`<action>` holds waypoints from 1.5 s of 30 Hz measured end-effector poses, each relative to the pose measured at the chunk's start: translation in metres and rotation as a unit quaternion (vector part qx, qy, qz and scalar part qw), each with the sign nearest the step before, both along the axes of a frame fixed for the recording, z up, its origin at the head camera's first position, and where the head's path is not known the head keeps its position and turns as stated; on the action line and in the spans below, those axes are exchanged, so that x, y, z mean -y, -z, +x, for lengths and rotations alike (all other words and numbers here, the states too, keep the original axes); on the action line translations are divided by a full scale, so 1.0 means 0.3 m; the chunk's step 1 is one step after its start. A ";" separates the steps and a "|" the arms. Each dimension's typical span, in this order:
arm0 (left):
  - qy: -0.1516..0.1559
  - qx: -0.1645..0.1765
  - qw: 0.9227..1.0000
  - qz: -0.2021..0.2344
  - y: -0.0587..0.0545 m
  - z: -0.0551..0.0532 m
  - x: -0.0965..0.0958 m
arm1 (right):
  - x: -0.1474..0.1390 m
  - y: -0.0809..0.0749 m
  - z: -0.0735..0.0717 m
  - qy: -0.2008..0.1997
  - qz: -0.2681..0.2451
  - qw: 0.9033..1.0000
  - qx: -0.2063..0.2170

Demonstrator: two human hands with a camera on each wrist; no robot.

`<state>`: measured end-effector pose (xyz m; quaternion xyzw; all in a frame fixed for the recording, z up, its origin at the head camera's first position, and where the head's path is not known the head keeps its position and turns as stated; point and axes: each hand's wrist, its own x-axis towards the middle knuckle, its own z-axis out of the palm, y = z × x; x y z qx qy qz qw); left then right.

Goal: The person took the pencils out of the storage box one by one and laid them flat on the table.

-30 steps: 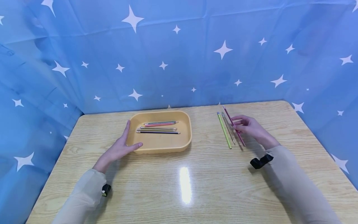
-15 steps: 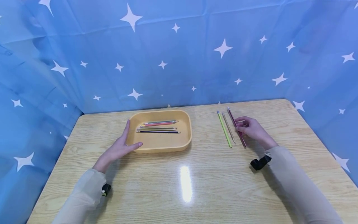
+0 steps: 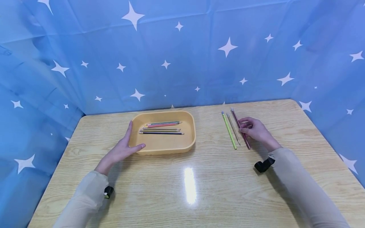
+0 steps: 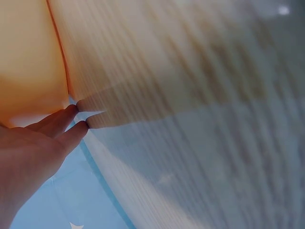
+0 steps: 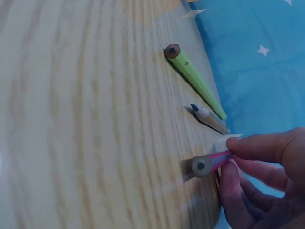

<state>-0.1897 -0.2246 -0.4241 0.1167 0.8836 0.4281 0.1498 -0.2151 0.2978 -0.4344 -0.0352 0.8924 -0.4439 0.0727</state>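
A yellow tray (image 3: pixel 165 148) stands left of centre on the table, with several pencils (image 3: pixel 161 129) lying in it. My left hand (image 3: pixel 121 150) rests against the tray's left end, thumb and fingers spread and straight. In the left wrist view, the fingertips of that left hand (image 4: pixel 45 143) reach the table beside the tray wall (image 4: pixel 33 57). Over on the right, my right hand (image 3: pixel 258 131) pinches a dark pink pencil (image 3: pixel 236 117) between thumb and fingers. To its left lie a gold pencil (image 3: pixel 233 129) and a light green pencil (image 3: pixel 229 130). The right wrist view shows the pink pencil's blunt end (image 5: pixel 202 166) close over the tabletop.
The wooden table (image 3: pixel 159 190) meets a blue curtain with white stars (image 3: pixel 196 57) along its back and sides. A bright reflection shines on the tabletop in front of the tray.
The right hand has shifted slightly right with the pink pencil, which now lies farther from the gold one. The left hand and tray have stayed put.
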 end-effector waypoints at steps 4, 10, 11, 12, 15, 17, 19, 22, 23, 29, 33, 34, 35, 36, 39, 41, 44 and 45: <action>0.001 0.001 1.000 -0.001 -0.002 0.001 -0.002 | 0.004 0.001 0.003 0.008 0.014 1.000 0.003; -0.001 0.002 1.000 -0.002 -0.005 0.000 -0.001 | 0.014 -0.001 0.002 0.014 0.027 1.000 -0.006; -0.001 0.002 1.000 -0.002 -0.006 0.000 -0.001 | 0.015 -0.001 0.001 0.013 0.030 0.999 -0.009; -0.002 0.003 1.000 -0.002 -0.006 0.001 -0.001 | 0.015 -0.001 0.001 0.012 0.032 0.999 -0.011; -0.002 0.005 1.000 0.000 -0.007 0.001 0.000 | 0.018 -0.002 0.002 0.010 0.039 0.999 -0.016; -0.003 0.005 1.000 0.000 -0.008 0.000 -0.001 | 0.017 -0.002 0.004 0.010 0.042 0.999 -0.017; -0.003 0.005 1.000 0.001 -0.007 -0.001 -0.001 | 0.018 -0.004 0.005 0.011 0.045 0.999 -0.017; -0.003 0.005 1.000 0.001 -0.005 -0.001 -0.001 | 0.021 -0.005 0.007 0.013 0.050 0.998 -0.020; -0.003 0.006 1.000 0.002 -0.004 -0.001 0.000 | 0.023 -0.005 0.007 0.014 0.052 0.998 -0.022; -0.003 0.005 1.000 0.004 -0.002 -0.002 0.001 | 0.026 0.003 0.006 0.021 0.060 0.997 -0.034; -0.003 0.005 1.000 0.006 -0.004 0.000 -0.002 | 0.024 0.000 0.011 0.019 0.057 0.998 -0.028; -0.003 0.005 1.000 0.006 -0.004 0.000 -0.002 | 0.022 0.000 0.012 0.018 0.057 0.998 -0.027; -0.003 0.005 1.000 0.005 -0.004 0.001 -0.002 | 0.020 0.000 0.013 0.017 0.054 0.998 -0.026; -0.003 0.006 1.000 0.005 -0.004 0.001 -0.002 | 0.017 -0.001 0.015 0.016 0.050 0.998 -0.024; -0.004 0.006 1.000 0.004 -0.003 0.001 -0.002 | 0.005 0.000 0.015 0.012 0.027 0.999 -0.012; -0.004 0.006 1.000 0.004 -0.002 0.001 -0.001 | -0.001 0.000 0.015 0.008 0.008 1.000 -0.004; -0.002 0.005 1.000 0.006 -0.002 0.000 -0.001 | -0.004 -0.002 0.014 0.002 -0.019 1.000 0.001; -0.002 0.005 1.000 0.006 -0.001 0.000 0.000 | -0.002 -0.005 0.013 0.001 -0.026 1.000 0.000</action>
